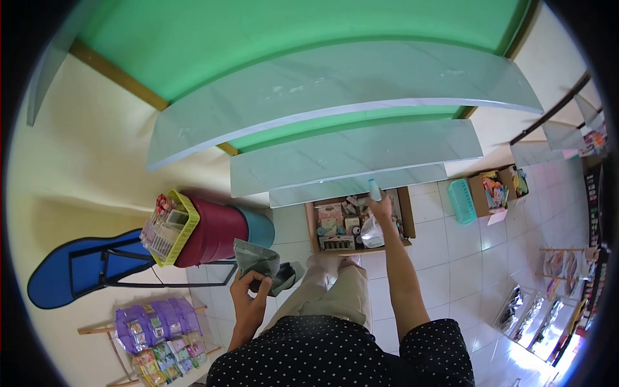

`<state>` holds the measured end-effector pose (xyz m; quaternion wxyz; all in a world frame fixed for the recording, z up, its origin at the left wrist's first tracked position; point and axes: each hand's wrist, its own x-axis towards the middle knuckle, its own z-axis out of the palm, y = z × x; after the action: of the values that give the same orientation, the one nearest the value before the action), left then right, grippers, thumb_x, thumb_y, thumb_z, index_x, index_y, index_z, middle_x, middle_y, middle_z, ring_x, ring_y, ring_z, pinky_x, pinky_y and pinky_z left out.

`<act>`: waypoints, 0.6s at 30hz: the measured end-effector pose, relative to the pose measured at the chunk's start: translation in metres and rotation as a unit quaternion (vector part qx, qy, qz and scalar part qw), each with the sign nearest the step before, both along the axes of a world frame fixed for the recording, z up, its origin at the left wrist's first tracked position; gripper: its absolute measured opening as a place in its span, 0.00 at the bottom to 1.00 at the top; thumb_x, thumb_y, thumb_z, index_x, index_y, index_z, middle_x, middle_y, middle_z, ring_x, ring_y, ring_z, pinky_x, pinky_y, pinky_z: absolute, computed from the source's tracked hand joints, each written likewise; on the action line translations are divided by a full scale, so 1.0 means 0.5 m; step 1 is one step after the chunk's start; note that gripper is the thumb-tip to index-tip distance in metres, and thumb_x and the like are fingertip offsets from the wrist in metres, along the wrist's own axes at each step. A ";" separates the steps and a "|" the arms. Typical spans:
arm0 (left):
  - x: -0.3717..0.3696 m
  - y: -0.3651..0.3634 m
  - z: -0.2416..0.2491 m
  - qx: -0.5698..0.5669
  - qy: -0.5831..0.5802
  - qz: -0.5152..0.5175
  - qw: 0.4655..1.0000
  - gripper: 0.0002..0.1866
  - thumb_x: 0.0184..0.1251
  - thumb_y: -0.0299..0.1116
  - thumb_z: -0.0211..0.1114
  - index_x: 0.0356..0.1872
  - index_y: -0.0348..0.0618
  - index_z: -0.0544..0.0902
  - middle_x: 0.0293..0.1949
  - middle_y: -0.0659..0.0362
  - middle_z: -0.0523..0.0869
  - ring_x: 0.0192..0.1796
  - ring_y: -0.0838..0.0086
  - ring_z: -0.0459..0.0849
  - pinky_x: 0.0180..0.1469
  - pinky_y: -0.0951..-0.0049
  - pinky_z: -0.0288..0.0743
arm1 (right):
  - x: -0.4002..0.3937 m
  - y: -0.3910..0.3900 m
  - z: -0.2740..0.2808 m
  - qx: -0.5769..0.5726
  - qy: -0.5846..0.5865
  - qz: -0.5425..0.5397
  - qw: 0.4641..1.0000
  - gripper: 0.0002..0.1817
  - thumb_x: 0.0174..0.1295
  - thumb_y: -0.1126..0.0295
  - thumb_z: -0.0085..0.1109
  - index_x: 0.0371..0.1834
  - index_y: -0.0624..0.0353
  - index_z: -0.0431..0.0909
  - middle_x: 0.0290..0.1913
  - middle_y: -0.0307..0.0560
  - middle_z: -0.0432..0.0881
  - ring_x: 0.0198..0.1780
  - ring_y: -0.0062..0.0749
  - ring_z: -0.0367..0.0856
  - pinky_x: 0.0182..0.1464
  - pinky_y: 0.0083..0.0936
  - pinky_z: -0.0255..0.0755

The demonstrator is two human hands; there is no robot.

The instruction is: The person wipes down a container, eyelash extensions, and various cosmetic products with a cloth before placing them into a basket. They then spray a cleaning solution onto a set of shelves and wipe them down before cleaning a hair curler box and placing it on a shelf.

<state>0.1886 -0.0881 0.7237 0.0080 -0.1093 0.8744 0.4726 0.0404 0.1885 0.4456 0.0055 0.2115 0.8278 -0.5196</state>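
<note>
My left hand is closed on a dark grey-green cloth, which hangs partly to the right of my fingers. My right hand grips a small bottle with a light blue top, held upright at the front edge of the lowest shelf. Below that hand stands an open cardboard box on the floor, filled with small packaged goods and a clear plastic bag.
Grey marbled shelves span the wall ahead. At left are a maroon bin, a yellow basket and a blue ironing board. A turquoise basket and boxes of goods stand at right.
</note>
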 end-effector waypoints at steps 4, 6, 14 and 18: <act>-0.001 -0.001 -0.005 -0.003 -0.013 -0.009 1.000 0.07 0.49 0.26 0.60 0.19 0.33 0.74 0.25 0.59 0.71 0.23 0.80 0.71 0.27 0.80 0.64 | 0.001 0.109 -0.046 -0.071 0.050 -0.090 0.992 0.20 0.36 0.64 0.55 0.34 0.64 0.74 0.27 0.56 0.78 0.29 0.43 0.77 0.33 0.35 0.69; -0.003 0.003 -0.006 -0.013 -0.017 -0.017 1.000 0.07 0.49 0.26 0.60 0.19 0.33 0.74 0.25 0.59 0.71 0.22 0.80 0.71 0.27 0.80 0.64 | 0.004 0.164 -0.050 -0.116 0.060 -0.123 0.984 0.19 0.36 0.64 0.55 0.33 0.63 0.74 0.26 0.55 0.78 0.28 0.41 0.77 0.32 0.33 0.69; -0.017 0.028 0.003 -0.014 -0.020 -0.026 0.999 0.06 0.49 0.25 0.60 0.19 0.33 0.74 0.25 0.59 0.71 0.22 0.80 0.71 0.26 0.80 0.63 | -0.014 0.280 -0.065 -0.043 -0.018 -0.182 0.982 0.17 0.34 0.64 0.54 0.28 0.62 0.75 0.24 0.54 0.78 0.31 0.40 0.77 0.35 0.32 0.69; -0.020 0.012 -0.015 -0.022 -0.011 -0.039 0.999 0.07 0.49 0.25 0.61 0.19 0.32 0.74 0.25 0.59 0.71 0.22 0.80 0.71 0.26 0.80 0.64 | 0.006 0.227 -0.076 -0.096 0.040 -0.166 0.981 0.26 0.36 0.62 0.60 0.41 0.64 0.73 0.33 0.58 0.78 0.39 0.48 0.76 0.42 0.34 0.68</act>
<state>0.1785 -0.0823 0.7163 0.0339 -0.0806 0.8881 0.4513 0.0436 0.3018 0.4079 -0.0936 0.3239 0.7271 -0.5980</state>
